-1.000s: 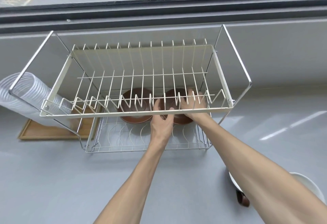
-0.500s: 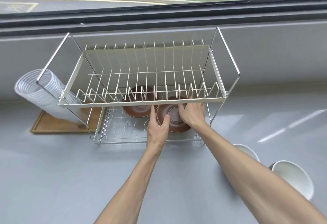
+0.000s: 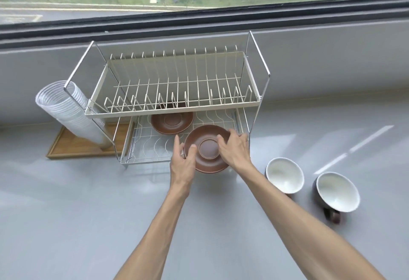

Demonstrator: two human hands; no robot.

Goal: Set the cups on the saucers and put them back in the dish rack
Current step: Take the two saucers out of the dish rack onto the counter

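A brown saucer [image 3: 207, 150] is held over the front edge of the dish rack's [image 3: 174, 111] lower wire shelf. My left hand [image 3: 183, 161] grips its left rim and my right hand [image 3: 235, 150] grips its right rim. A second brown saucer [image 3: 171, 121] lies flat further back on the lower shelf, partly under the upper tier. Two dark cups with white insides stand on the counter to the right: one [image 3: 284, 174] close to my right forearm, the other [image 3: 337, 192] further right with its handle toward me.
A stack of clear plastic cups [image 3: 70, 113] leans on a wooden tray [image 3: 75, 144] left of the rack. The rack's upper tier of upright prongs holds nothing. Grey counter [image 3: 88, 213] stretches in front; a window ledge runs behind.
Both hands have pulled the right-hand saucer from under the upper tier out to the rack's front edge. The view has drawn back, bringing both cups into sight.
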